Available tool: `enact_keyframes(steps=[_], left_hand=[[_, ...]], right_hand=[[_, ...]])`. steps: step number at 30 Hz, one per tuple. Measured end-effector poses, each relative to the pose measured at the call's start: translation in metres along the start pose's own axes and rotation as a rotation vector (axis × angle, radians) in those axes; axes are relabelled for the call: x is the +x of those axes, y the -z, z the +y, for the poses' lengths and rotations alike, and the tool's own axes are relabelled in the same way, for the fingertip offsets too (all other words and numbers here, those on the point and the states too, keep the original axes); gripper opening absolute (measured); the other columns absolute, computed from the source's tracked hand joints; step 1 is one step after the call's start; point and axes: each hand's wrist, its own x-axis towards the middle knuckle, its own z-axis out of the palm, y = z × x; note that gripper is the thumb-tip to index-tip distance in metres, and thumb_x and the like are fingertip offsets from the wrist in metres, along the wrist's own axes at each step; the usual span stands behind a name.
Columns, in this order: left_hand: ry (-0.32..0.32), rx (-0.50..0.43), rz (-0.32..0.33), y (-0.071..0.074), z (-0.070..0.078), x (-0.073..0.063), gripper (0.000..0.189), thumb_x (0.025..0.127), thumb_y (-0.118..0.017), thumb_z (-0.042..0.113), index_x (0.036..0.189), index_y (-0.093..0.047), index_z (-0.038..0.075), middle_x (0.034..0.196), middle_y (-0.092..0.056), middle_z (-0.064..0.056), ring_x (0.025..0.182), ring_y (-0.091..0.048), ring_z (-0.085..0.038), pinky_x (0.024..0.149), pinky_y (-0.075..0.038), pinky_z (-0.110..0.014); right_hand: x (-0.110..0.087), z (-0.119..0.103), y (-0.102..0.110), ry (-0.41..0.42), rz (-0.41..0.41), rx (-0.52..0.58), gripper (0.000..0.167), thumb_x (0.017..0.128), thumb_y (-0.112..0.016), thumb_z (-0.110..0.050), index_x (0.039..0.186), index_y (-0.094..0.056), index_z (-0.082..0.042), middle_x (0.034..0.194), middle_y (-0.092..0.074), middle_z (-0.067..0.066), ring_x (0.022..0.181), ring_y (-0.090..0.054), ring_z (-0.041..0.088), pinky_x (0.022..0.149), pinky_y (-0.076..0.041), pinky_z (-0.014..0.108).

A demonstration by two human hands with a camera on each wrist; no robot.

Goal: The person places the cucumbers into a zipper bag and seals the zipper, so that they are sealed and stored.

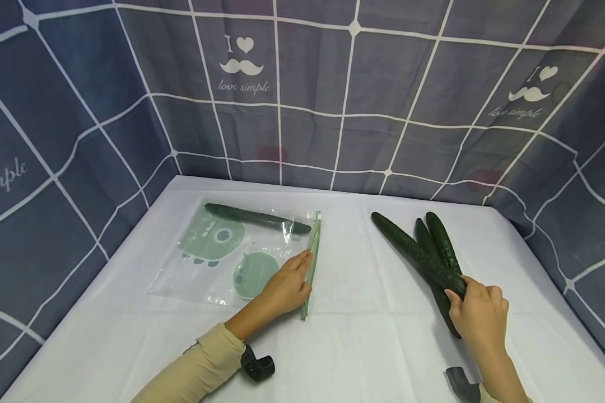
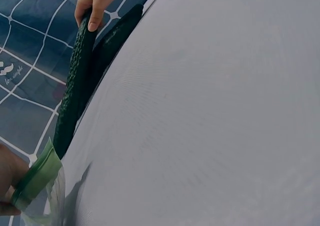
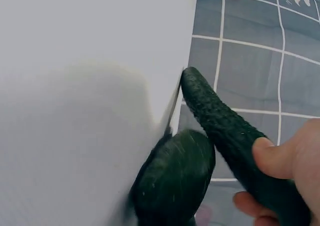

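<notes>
My left hand (image 1: 287, 282) pinches the green-edged opening of a clear zip bag (image 1: 196, 285) printed with green cartoon shapes. One cucumber (image 1: 257, 218) lies inside the bag along its far side. The left wrist view shows the bag's green zip strip (image 2: 37, 178) upright at the fingers. At the right, my right hand (image 1: 481, 313) grips the near end of a cucumber (image 1: 408, 240), its far end pointing forward and left. Two other cucumbers lie beneath and beside it, one of them (image 1: 443, 240) reaching farther right. In the right wrist view, the thumb lies along the held cucumber (image 3: 225, 131).
A white cloth (image 1: 353, 336) covers the table. Dark checked curtains (image 1: 312, 73) stand behind the table and along both sides. Each wrist wears a dark strap device, such as the left wristband (image 1: 258, 365).
</notes>
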Motion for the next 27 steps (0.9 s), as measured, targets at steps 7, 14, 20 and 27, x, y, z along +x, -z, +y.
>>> enact_keyframes(steps=[7,14,20,27], left_hand=[[0.001,-0.004,0.017,0.000,-0.001,0.000,0.059,0.080,-0.048,0.010,0.136,-0.038,-0.003,0.143,-0.037,-0.015,0.129,-0.039,-0.032,0.105,-0.034,-0.041],[0.007,-0.010,0.026,0.001,0.000,0.001,0.060,0.081,-0.050,0.010,0.137,-0.037,-0.002,0.143,-0.037,-0.014,0.129,-0.038,-0.031,0.104,-0.035,-0.041],[0.015,-0.012,0.032,0.003,0.000,0.002,0.060,0.080,-0.050,0.011,0.138,-0.036,-0.001,0.144,-0.036,-0.013,0.130,-0.038,-0.028,0.103,-0.036,-0.040],[0.021,-0.022,0.032,0.006,0.003,0.002,0.060,0.081,-0.048,0.012,0.138,-0.036,-0.001,0.144,-0.035,-0.012,0.129,-0.038,-0.030,0.103,-0.036,-0.041]], right_hand=[[0.002,0.005,0.000,0.049,0.110,0.113,0.041,0.076,-0.068,-0.006,0.109,-0.055,0.013,0.094,-0.058,0.035,0.086,-0.041,0.042,0.072,-0.025,0.051],[0.000,-0.001,-0.001,0.171,0.174,0.263,0.040,0.081,-0.067,-0.013,0.109,-0.056,0.013,0.089,-0.058,0.035,0.086,-0.041,0.042,0.077,-0.025,0.053],[-0.001,-0.012,-0.003,0.253,0.178,0.358,0.040,0.079,-0.069,-0.014,0.107,-0.057,0.011,0.081,-0.058,0.031,0.081,-0.041,0.035,0.072,-0.025,0.045],[-0.001,-0.020,-0.008,0.326,0.171,0.419,0.039,0.074,-0.072,-0.011,0.105,-0.059,0.010,0.081,-0.059,0.026,0.080,-0.040,0.027,0.071,-0.024,0.040]])
